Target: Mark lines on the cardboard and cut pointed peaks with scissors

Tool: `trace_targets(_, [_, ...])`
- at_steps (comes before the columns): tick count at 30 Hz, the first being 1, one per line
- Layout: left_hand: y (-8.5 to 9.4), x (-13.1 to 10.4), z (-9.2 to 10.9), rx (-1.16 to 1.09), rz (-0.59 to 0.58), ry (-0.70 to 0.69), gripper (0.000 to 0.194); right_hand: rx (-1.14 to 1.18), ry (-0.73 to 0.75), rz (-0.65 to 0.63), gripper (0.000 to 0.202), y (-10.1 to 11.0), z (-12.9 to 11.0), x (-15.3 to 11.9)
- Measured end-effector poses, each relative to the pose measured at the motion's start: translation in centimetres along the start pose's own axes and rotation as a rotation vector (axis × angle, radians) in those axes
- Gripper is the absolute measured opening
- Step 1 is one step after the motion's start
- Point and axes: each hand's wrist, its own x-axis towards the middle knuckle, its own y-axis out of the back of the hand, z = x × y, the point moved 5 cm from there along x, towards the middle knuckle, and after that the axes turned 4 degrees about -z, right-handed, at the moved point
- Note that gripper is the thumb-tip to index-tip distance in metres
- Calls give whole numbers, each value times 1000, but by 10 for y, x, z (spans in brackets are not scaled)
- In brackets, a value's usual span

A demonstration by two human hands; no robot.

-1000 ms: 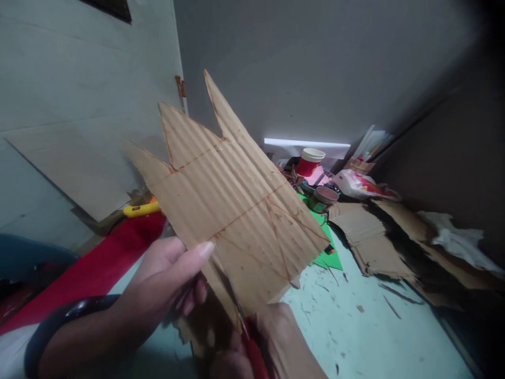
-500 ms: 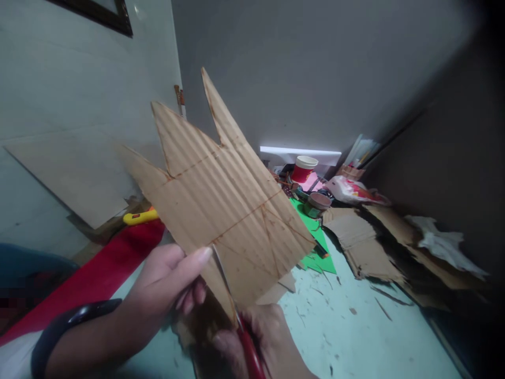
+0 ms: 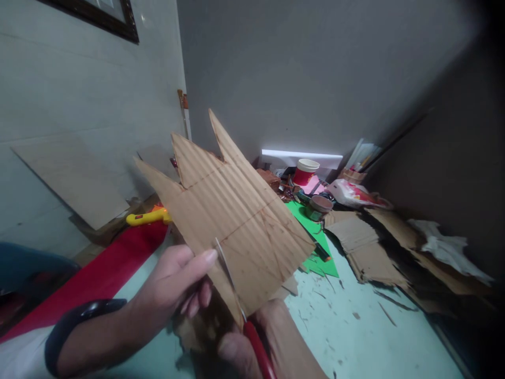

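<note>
A piece of corrugated cardboard (image 3: 221, 210) with pointed spikes along its far edge and brown drawn lines is held up in front of me. My left hand (image 3: 185, 276) pinches its near left edge between thumb and fingers. In my right hand (image 3: 268, 337) are red-handled scissors (image 3: 258, 347). One blade lies over the top face of the cardboard, along a cut running from the near edge, its tip close to my left thumb. The other blade is hidden beneath the sheet.
Red cloth or paper (image 3: 130, 252) and a yellow-handled tool (image 3: 148, 217) lie at left. A green sheet (image 3: 329, 247), a red-and-white cup (image 3: 305, 171), a small jar (image 3: 319, 208) and torn cardboard (image 3: 363, 247) are at right. Small scraps litter the pale green table (image 3: 355, 337).
The cardboard's spiked far end has dipped lower and looks more foreshortened. The scissors and both hands have shifted slightly right; both grips are unchanged.
</note>
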Motion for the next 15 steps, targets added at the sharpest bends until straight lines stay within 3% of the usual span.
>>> trace_targets(3, [-1, -1, -3, 14, -20, 15, 60, 88, -26, -7, 38, 1, -8, 0])
trace_targets(7, [-1, -3, -6, 38, -26, 32, 64, 70, -128, 80, 38, 2, 0, -5])
trace_targets(15, [-2, -7, -6, 62, -1, 76, 66, 185, -105, 48, 40, -12, 10, -1])
